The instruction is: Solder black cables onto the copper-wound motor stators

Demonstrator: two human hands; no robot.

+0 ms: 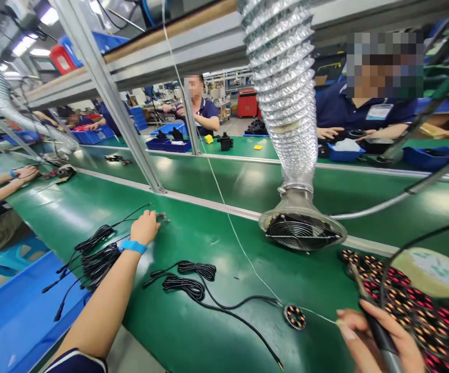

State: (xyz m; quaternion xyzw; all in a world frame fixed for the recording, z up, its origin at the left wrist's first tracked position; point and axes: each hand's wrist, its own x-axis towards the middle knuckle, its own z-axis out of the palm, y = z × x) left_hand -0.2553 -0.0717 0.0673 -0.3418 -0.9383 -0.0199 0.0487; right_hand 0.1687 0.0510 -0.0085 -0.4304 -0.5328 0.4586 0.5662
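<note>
My left hand, with a blue wrist strap, is closed around the stripped ends of black cables at the left of the green bench. Their coils lie beside my forearm. My right hand holds a soldering iron and pinches the end of a thin solder wire between thumb and finger. Left of that hand, a round coil board lies flat, with a black cable reaching its edge. Two bundled black cables rest in the middle.
A fume extractor hangs over the bench, with a pile of copper and red coil parts to its right. A blue tray is at lower left. A co-worker's hands are at far left; people sit opposite.
</note>
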